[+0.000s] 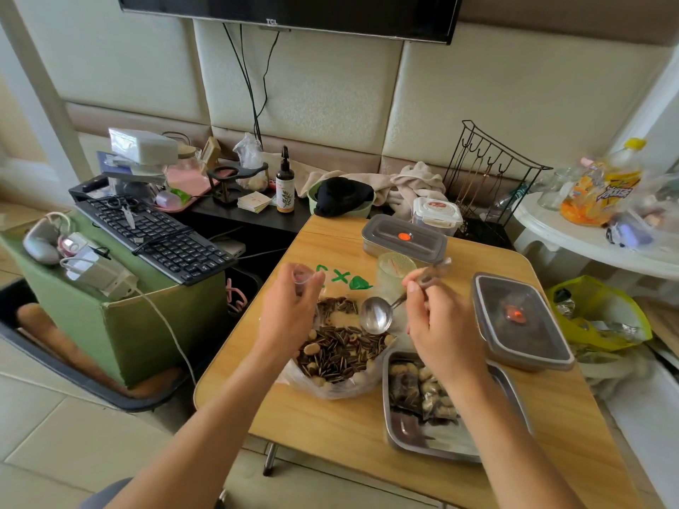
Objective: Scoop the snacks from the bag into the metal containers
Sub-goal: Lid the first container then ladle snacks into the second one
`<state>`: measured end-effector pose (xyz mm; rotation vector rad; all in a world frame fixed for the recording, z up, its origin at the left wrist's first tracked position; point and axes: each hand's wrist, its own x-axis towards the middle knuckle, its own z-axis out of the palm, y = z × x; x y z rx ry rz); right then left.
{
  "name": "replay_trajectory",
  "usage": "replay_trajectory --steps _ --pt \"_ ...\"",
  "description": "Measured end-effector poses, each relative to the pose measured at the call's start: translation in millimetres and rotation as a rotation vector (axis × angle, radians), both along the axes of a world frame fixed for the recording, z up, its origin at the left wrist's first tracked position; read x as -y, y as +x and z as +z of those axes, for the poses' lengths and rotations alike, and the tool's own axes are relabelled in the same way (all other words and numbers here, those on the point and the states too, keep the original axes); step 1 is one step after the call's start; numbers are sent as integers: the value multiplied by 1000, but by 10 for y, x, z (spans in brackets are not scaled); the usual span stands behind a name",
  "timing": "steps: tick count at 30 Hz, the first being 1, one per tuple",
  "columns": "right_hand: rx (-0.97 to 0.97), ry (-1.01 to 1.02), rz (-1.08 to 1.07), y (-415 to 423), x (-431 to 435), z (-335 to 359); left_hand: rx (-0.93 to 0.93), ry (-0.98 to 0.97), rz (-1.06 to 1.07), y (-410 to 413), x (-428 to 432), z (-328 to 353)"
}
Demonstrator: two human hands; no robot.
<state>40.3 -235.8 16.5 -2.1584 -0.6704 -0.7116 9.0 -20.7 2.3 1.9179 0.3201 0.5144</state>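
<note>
My right hand (437, 317) pinched the ladle (375, 319), its empty bowl just above the seeds and nuts (341, 350), left of that hand; my left hand (290, 306) gripped the rim of the plastic bag (330, 389).

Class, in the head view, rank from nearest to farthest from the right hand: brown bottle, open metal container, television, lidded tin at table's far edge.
1. Open metal container, just beneath the right hand.
2. Lidded tin, far edge of the table.
3. Brown bottle, dark shelf beyond.
4. Television, on the wall.

Left hand (288, 310) pinches the bag (330, 389) rim while right hand (442, 325) holds a ladle (375, 317) above the snacks (338, 352)
</note>
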Motion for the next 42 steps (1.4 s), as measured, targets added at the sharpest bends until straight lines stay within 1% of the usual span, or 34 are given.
replay_trajectory --steps 2,10,15,21,25,29,31,34,36,38,42 --pt "30 -43 31 -24 -81 -5 -8 -16 17 -35 -83 -4" --pt "107 -22 138 -143 -389 14 21 -65 153 -121 -293 -83" --pt "134 -93 172 -150 -491 -46 -51 -201 201 -156 -315 -194" --pt "168 -85 219 -198 -624 -9 -148 -352 193 -103 -341 -222" --pt "115 -27 187 -221 -663 -37 -160 -463 190 -44 -318 -198" --pt "-36 50 146 -196 -595 -97 -130 -597 130 -15 -217 -135" --pt "-120 113 88 -195 -544 -92 -118 -617 122 -9 -190 -98" --pt "-305 253 -13 -162 -464 -60 -95 -561 131 4 -191 -84" --pt "-408 322 -70 -122 -404 -49 -71 -454 145 -12 -193 -90" --pt "-455 359 -102 -94 -350 -37 -54 -334 169 -30 -194 -128" --pt "-455 379 -137 -66 -277 5 -58 -22 199 -33 -159 -151"
